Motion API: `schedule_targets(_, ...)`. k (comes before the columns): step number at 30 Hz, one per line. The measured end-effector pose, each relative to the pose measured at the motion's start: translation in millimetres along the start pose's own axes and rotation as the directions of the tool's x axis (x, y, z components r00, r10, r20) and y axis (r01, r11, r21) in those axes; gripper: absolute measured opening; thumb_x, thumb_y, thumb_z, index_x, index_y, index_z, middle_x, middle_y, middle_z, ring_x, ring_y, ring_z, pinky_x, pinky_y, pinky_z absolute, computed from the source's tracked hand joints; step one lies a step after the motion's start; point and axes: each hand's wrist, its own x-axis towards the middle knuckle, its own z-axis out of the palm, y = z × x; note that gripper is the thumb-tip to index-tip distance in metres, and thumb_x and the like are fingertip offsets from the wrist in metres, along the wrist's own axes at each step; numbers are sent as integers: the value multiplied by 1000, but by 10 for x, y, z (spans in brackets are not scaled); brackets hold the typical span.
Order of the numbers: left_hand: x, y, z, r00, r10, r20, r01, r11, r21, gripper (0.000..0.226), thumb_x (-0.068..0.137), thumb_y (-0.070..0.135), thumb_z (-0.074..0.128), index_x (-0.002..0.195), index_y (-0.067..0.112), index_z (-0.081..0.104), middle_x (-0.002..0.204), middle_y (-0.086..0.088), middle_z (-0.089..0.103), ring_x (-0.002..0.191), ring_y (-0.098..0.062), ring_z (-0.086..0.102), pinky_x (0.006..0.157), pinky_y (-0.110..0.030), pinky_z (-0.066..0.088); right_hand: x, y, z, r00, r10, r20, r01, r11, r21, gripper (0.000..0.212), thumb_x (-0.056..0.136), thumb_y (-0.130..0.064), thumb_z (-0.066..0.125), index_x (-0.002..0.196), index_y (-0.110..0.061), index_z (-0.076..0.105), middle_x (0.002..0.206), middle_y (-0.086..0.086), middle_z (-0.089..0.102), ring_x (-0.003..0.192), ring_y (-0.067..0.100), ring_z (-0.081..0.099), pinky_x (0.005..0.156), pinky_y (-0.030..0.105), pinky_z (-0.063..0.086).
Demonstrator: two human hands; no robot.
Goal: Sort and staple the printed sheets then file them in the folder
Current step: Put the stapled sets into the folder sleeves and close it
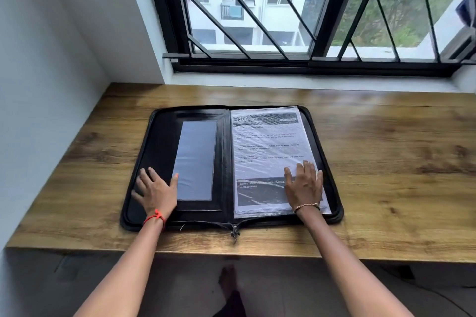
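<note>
Single view, head-worn, wide-angle. Set above the near edge of the counter (pixel 386 162), aimed forward and down, facing the far window (pixel 257 20). Close range: forearms in from the bottom edge, left hand (pixel 157 193) and right hand (pixel 304 185) mid-frame on the open folder (pixel 159 136). Coverage: floor (pixel 77 278) below the near edge up to the window bars, wall (pixel 51 59) at left margin.
</note>
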Motion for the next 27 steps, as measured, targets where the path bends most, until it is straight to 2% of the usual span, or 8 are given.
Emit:
schedule_targets(4,102,-36,-66,996,-92,-17,91,994,-60,71,90,45,54,138,-2,31,139,-21,32,128,-37,28,103,-55,24,-26,-59,73,998,-4,62,5,1000,-16,59,95,-41,38,139,-2,34,151,14,27,142,25,19,116,45,8)
schedule_targets(11,156,37,-41,967,-249,-60,239,962,-134,67,86,41,61,129,-5,38,138,-24,32,128,-37,26,103,-55,23,32,-20,59,997,14,81,-13,1000,-23,59,95,-39,39,140,-2,31,152,13,25,143,25,17,116,45,8)
schedule_targets(15,154,-22,-129,940,-332,-71,316,932,-178,54,91,32,56,127,-5,39,137,-27,32,130,-37,25,104,-53,22,-21,-24,10,996,8,84,-6,1000,-25,58,95,-38,38,141,-3,29,152,13,24,143,24,16,116,44,7)
schedule_targets(20,105,-126,-312,941,-330,-73,316,936,-154,39,95,18,49,124,-7,41,135,-28,33,129,-38,27,104,-53,23,-130,-119,-134,994,18,106,-14,999,-41,59,96,-37,36,142,-2,25,153,14,21,144,25,13,117,45,5)
schedule_targets(25,237,-242,-384,936,-350,42,351,914,-205,35,96,12,43,123,-10,46,136,-30,33,128,-42,28,105,-49,23,-156,-101,-101,990,21,141,-13,999,-51,61,97,-39,33,144,-3,20,155,13,16,145,24,9,117,45,2)
schedule_targets(27,321,-298,-426,946,-304,110,322,917,-235,36,98,12,39,124,-12,46,136,-33,32,124,-45,33,104,-48,26,-148,-103,-77,986,21,165,-11,998,-61,62,97,-40,31,145,-3,18,155,12,13,145,24,7,116,45,1)
